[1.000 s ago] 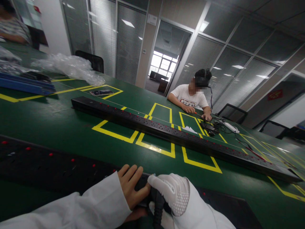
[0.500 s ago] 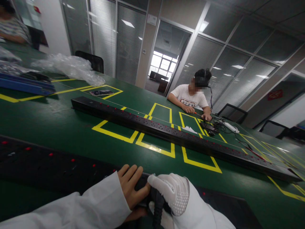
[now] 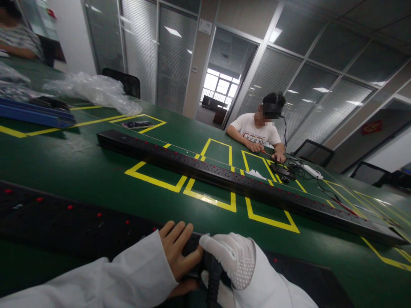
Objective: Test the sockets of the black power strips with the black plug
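A long black power strip with red lights or buttons along it lies close in front of me. My left hand, bare below a white sleeve, grips it, fingers over its far edge and thumb pointing right. My right hand, in a white glove with dotted grip, closes around a black plug against the strip, right beside my left thumb. From the plug a thick ribbed cord runs down toward me. The plug's front end and the contact with the socket are hidden by my hands.
Beyond lies a second long black power strip across the green table marked with yellow tape. Clear plastic wrap and a blue tray stand at left. Across the table a person handles small items near tangled cables.
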`<state>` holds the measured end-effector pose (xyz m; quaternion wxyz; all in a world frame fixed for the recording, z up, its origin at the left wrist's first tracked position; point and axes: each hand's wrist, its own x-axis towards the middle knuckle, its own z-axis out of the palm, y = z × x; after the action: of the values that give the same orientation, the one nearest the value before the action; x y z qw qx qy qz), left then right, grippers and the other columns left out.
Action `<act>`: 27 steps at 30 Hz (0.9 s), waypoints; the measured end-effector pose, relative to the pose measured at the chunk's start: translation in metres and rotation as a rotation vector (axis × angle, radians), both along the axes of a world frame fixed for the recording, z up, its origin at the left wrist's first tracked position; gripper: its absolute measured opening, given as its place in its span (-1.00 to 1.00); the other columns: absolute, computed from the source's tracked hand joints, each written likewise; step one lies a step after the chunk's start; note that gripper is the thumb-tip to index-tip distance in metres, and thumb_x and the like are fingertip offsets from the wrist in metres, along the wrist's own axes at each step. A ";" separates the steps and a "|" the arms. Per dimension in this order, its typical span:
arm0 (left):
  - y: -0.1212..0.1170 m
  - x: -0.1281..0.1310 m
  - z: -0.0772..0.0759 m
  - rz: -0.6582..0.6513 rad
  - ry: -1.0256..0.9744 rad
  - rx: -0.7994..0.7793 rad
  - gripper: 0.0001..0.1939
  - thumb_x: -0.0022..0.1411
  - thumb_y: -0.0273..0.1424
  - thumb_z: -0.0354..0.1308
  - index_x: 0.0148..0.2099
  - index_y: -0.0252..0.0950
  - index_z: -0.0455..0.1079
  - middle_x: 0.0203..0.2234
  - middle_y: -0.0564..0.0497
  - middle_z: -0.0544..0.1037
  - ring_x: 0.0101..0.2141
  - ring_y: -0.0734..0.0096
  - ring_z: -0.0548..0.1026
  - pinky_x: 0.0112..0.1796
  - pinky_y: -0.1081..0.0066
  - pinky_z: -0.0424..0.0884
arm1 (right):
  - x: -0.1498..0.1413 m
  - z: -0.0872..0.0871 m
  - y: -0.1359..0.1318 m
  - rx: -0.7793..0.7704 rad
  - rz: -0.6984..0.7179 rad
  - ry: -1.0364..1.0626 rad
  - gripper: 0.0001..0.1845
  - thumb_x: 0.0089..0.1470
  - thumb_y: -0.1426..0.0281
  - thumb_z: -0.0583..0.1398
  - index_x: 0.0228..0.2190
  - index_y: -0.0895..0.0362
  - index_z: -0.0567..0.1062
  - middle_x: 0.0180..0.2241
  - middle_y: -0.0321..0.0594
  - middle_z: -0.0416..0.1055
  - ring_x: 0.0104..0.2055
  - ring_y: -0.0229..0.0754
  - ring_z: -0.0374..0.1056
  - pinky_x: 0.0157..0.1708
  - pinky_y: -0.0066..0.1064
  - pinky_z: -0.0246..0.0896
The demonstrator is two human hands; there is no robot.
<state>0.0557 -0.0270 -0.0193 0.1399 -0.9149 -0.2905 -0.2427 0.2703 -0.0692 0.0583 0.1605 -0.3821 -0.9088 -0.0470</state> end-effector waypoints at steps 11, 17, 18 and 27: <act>0.000 0.000 0.002 -0.012 -0.034 -0.012 -0.44 0.16 0.12 0.00 0.10 -0.02 0.27 -0.08 -0.24 0.49 -0.14 -0.07 0.49 -0.19 -0.03 0.36 | 0.000 -0.002 -0.001 0.010 -0.020 -0.015 -0.44 0.13 0.25 0.12 0.13 0.12 0.18 -0.16 -0.07 0.45 -0.26 -0.12 0.44 -0.32 -0.32 0.39; -0.001 0.001 -0.002 -0.010 -0.023 -0.011 -0.40 0.13 0.13 0.02 0.14 -0.01 0.24 -0.07 -0.26 0.48 -0.13 -0.11 0.48 -0.17 -0.07 0.33 | 0.000 -0.002 -0.001 0.018 -0.020 -0.012 -0.44 0.14 0.23 0.11 0.14 0.10 0.16 -0.16 -0.08 0.45 -0.26 -0.12 0.43 -0.31 -0.33 0.37; 0.000 0.001 -0.002 -0.008 -0.026 -0.010 -0.39 0.13 0.14 0.03 0.14 -0.01 0.24 -0.07 -0.27 0.48 -0.13 -0.12 0.48 -0.17 -0.07 0.33 | -0.001 -0.002 -0.001 0.018 -0.020 -0.011 -0.44 0.14 0.23 0.11 0.14 0.10 0.16 -0.16 -0.08 0.45 -0.27 -0.12 0.43 -0.31 -0.33 0.37; 0.001 0.001 -0.001 -0.007 0.007 -0.001 -0.33 0.05 0.16 0.10 0.14 -0.02 0.23 -0.07 -0.27 0.48 -0.14 -0.12 0.48 -0.18 -0.06 0.32 | 0.000 -0.004 0.001 0.021 -0.022 -0.013 -0.43 0.12 0.22 0.11 0.13 0.10 0.17 -0.16 -0.08 0.45 -0.27 -0.11 0.44 -0.33 -0.33 0.38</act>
<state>0.0568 -0.0264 -0.0204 0.1398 -0.9167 -0.2871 -0.2400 0.2702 -0.0687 0.0541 0.1579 -0.3902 -0.9051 -0.0607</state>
